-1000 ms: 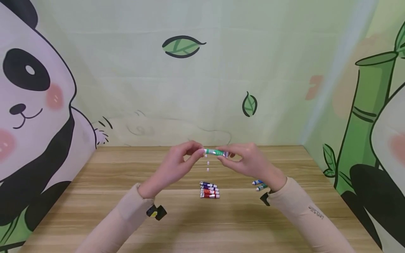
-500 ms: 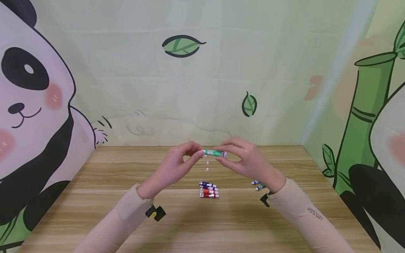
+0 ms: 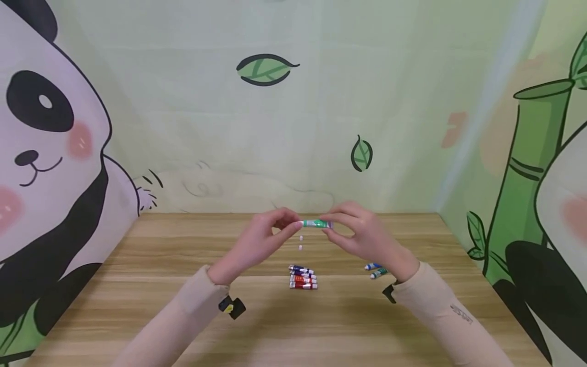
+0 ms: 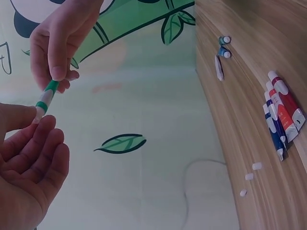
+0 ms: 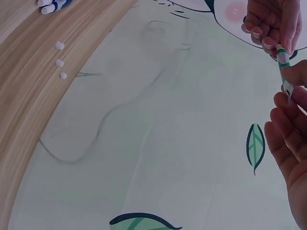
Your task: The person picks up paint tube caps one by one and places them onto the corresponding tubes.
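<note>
Above the far part of the table, both hands hold a small green paint tube (image 3: 316,224) level between them. My left hand (image 3: 268,234) pinches its white cap end between thumb and forefinger. The left wrist view shows that hand's other fingers (image 4: 56,158) loosely bent. At the opposite end, my right hand (image 3: 362,232) grips the flat tail with thumb and fingers. Three small white caps lie on the wood in the left wrist view, the middle cap (image 4: 249,177) among them; in the head view the farthest is hidden behind the hands.
Several red, orange and dark blue paint tubes (image 3: 303,278) lie side by side mid-table (image 3: 257,326). Blue and green tubes (image 3: 378,273) rest near the right wrist, with another slim whitish tube (image 4: 219,67) beside them. A printed cloth backdrop (image 3: 183,102) rises behind the table.
Both hands and the green tube have shifted slightly to the right. The grip at each end stays the same, and the tubes on the table have not moved.
</note>
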`<state>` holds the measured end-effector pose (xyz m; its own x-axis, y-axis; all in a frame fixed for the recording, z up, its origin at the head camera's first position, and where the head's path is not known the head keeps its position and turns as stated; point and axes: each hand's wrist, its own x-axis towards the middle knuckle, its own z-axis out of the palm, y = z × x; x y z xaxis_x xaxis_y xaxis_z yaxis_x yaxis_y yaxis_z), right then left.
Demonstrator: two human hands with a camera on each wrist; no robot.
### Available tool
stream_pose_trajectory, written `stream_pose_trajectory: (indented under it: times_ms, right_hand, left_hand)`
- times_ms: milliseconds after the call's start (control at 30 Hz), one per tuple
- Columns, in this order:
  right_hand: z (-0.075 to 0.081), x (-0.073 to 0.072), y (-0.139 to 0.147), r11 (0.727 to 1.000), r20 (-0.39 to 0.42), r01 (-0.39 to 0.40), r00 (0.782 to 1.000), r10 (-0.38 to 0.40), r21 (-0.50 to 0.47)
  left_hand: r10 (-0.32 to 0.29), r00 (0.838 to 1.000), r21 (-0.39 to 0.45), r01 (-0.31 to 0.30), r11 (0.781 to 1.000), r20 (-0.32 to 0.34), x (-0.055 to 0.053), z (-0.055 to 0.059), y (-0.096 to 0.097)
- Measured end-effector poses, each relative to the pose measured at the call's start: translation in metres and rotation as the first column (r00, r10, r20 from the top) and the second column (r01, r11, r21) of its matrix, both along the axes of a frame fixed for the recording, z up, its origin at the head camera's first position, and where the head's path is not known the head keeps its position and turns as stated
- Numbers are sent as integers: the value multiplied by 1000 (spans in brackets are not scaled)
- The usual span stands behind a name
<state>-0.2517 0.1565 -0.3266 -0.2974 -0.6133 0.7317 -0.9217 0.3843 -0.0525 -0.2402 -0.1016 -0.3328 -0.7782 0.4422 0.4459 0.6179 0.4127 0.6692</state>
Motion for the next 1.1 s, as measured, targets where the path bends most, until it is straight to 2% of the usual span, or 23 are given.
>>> stream_pose_trajectory:
  times_ms: [433, 600, 800, 933, 1100]
  right_hand:
    - [-26, -9, 23, 997, 73, 78, 994, -79, 20]
    - [-37, -12, 30, 992, 102, 119, 987, -123, 47]
    - [-51, -15, 38, 980, 172, 173, 967, -187, 97]
    - [-64, -17, 42, 973, 229, 194, 949, -219, 127]
    - [-76, -18, 44, 964, 311, 218, 915, -256, 153]
  left_hand:
    - [-52, 998, -74, 49, 996, -35, -18, -21, 25]
    - [-57, 998, -107, 54, 993, -22, -24, -31, 34]
    - [-69, 997, -119, 71, 990, 20, -31, -45, 43]
    - [-61, 995, -122, 70, 990, 76, -35, -57, 47]
    - [-54, 990, -116, 69, 991, 132, -40, -72, 52]
